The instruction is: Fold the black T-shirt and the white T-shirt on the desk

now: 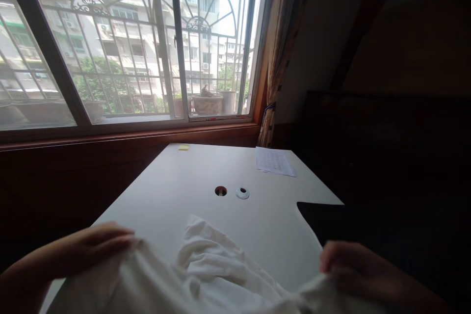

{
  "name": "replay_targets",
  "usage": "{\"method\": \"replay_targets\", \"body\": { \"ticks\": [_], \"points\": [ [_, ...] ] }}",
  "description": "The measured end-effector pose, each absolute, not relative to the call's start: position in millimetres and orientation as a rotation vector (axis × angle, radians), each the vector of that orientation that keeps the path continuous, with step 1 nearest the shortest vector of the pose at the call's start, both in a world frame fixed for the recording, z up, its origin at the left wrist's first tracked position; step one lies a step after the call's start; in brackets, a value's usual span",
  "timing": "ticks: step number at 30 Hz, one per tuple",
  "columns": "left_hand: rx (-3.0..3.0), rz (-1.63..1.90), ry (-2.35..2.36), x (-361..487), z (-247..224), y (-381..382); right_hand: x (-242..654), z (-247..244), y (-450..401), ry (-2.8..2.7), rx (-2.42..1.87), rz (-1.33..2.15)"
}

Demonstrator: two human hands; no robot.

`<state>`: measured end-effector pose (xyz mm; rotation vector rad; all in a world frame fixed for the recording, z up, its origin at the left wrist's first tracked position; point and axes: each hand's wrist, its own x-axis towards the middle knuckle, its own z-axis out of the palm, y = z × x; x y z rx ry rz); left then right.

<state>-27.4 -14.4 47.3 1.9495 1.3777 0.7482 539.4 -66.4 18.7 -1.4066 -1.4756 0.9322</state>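
- The left hand (106, 240) grips the white cloth (221, 265) between thumb and fingers, pulling a blurred edge up into a small peak at the fingertips.
- The right hand (349, 265) is closed around another part of the same cloth, its fingers curled; it is dim and blurred, so the exact hold is hard to tell.
- Between the hands, well apart, the cloth spans the near side of the counter (154, 196) and runs out of view at the bottom.
- It is plain white, greyer in shadow, and looks soft and thin; its middle is bunched into loose, uneven folds.
- One rumpled end lies on the counter, pointing away from the person, with a seam-like line along its right edge.
- Beyond that end, the white counter has a round hole (221, 191), and just beside it to the right lies a pale ring-shaped piece (242, 193).
- Near the far edge are a yellow note (183, 147) on the left and printed papers (274, 161) on the right.
- Behind the counter stand a barred window (125, 44) and a tied curtain (277, 59).
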Motion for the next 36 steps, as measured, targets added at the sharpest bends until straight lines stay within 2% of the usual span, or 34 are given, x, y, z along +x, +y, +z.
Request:
{"method": "replay_targets", "body": {
  "ticks": [2,5,8,10,12,17,20,22,25,29,32,36],
  "points": [
    [2.120,0.725,1.615,-8,69,22,527,44,-26,-1.472,-1.455,0.662],
    [2.366,1.334,2.032,19,96,68,502,75,17,-1.292,-1.306,-0.109],
    [2.503,1.757,2.073,35,101,80,482,77,21,-1.333,-1.167,-0.345],
    [2.577,1.742,1.993,41,88,72,474,59,11,-1.460,-1.122,-0.274],
    [2.651,1.557,1.883,47,64,56,470,31,0,-1.647,-1.140,-0.086],
    [2.624,0.685,1.455,71,-13,-2,461,-45,-9,-2.007,-1.367,0.593],
    [2.612,0.326,1.237,85,-47,-32,448,-74,0,-2.093,-1.450,0.660],
    [2.658,0.225,1.185,93,-60,-42,437,-86,10,-2.107,-1.505,0.603],
    [2.716,0.181,1.193,104,-70,-40,415,-97,27,-2.054,-1.581,0.525],
    [2.633,0.179,1.255,118,-76,-22,381,-105,48,-1.828,-1.512,0.632],
    [2.425,0.527,1.249,117,-70,-13,359,-107,59,-1.725,-1.423,0.723],
    [1.931,1.081,1.236,94,-41,-7,351,-102,65,-1.599,-1.289,0.899]
  ]
}}
